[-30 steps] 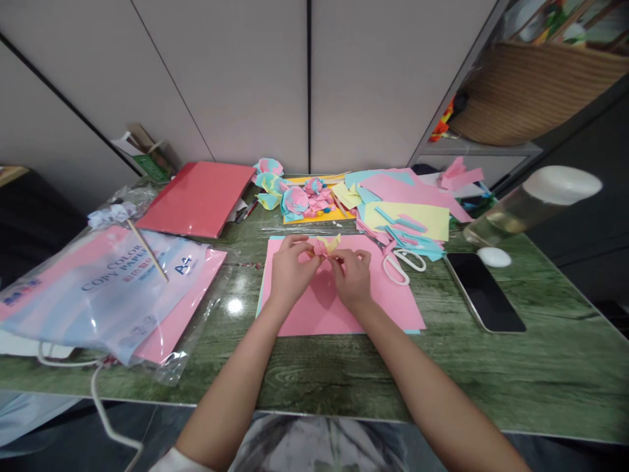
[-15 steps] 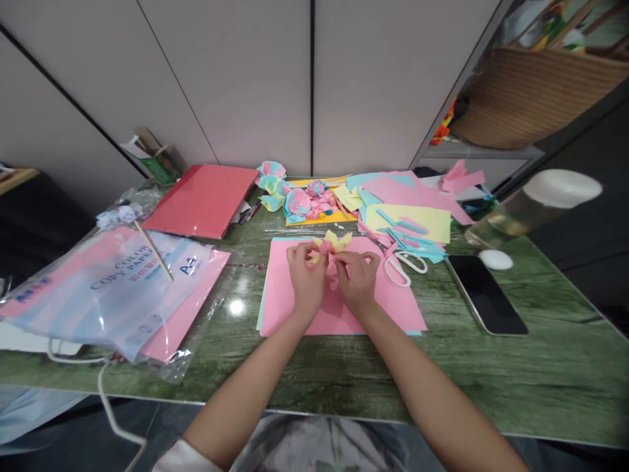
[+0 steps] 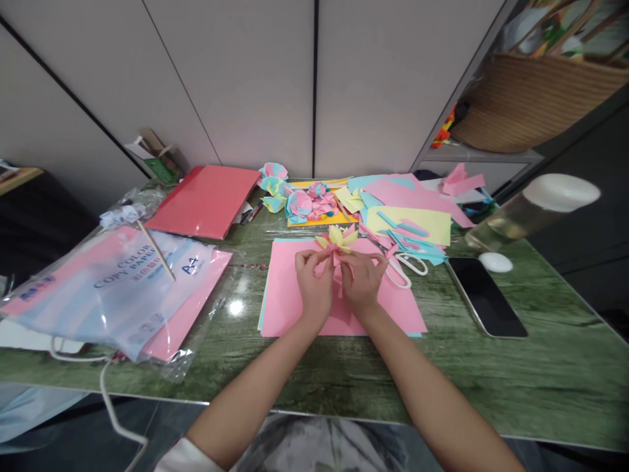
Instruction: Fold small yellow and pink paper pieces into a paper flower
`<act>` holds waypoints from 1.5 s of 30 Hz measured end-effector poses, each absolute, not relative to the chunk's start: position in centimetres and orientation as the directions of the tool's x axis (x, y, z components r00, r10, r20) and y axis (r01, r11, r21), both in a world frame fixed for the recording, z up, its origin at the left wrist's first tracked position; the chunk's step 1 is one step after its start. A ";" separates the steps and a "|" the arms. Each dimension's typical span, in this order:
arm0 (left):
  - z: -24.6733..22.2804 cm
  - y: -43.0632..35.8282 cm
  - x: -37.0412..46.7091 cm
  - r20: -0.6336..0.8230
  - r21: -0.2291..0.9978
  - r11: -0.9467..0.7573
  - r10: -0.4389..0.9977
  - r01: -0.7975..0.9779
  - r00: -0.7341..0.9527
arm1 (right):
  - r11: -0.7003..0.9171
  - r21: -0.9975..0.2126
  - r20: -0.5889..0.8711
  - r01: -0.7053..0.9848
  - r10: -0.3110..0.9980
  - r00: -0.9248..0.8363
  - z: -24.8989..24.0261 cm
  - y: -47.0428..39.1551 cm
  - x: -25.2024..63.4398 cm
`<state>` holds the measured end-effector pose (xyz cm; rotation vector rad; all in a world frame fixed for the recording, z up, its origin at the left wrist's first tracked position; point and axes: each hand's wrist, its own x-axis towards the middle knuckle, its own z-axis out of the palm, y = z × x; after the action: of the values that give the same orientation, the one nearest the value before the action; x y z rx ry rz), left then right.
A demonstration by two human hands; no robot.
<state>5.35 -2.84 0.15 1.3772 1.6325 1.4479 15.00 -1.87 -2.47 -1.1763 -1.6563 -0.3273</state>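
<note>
Between my two hands is a small paper flower (image 3: 338, 238) with yellow and pink petals, held above a stack of coloured paper (image 3: 287, 295) whose top sheet is pink. My left hand (image 3: 314, 282) pinches the flower's pink base from the left. From the other side my right hand (image 3: 362, 278) pinches the same base, fingers bent. The fingertips hide the lower end of the flower. White-handled scissors (image 3: 411, 263) lie just right of my right hand, their blades partly under paper scraps (image 3: 417, 248).
Crumpled paper flowers (image 3: 299, 204) and cut sheets (image 3: 427, 223) line the back. At left are a bagged paper pack (image 3: 122, 282), a thin stick (image 3: 160, 252) and a red folder (image 3: 209, 200). A phone (image 3: 486, 295), a white oval object (image 3: 496, 262) and a bottle (image 3: 531, 210) stand or lie at right.
Both hands have shifted slightly right and their grip now sits lower at the flower's base. The flower stands more upright, its yellow petals showing above the fingers.
</note>
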 end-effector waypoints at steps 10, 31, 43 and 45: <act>0.5 -4.8 6.5 0.105 0.994 -0.095 0.951 0.048 -0.290 | 0.457 -0.439 0.814 0.774 0.567 0.127 -2.3 -1.8 14.8; 0.4 -6.9 8.1 -0.027 0.985 0.013 0.997 -0.171 -0.076 | 0.285 -0.719 0.608 0.634 0.701 0.374 -2.8 -2.5 14.6; 0.5 -6.6 7.7 0.016 0.978 -0.026 0.998 -0.206 -0.053 | 0.379 -0.514 0.763 0.769 0.611 0.209 -3.2 -2.1 15.2; 0.6 -6.4 7.7 0.031 0.981 -0.037 0.999 -0.188 -0.036 | 0.407 -0.479 0.790 0.778 0.586 0.180 -3.0 -2.0 15.2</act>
<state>7.65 -6.37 0.57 1.0760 1.0745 1.3420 15.23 -1.98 -3.04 -1.2723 -1.5023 -0.2070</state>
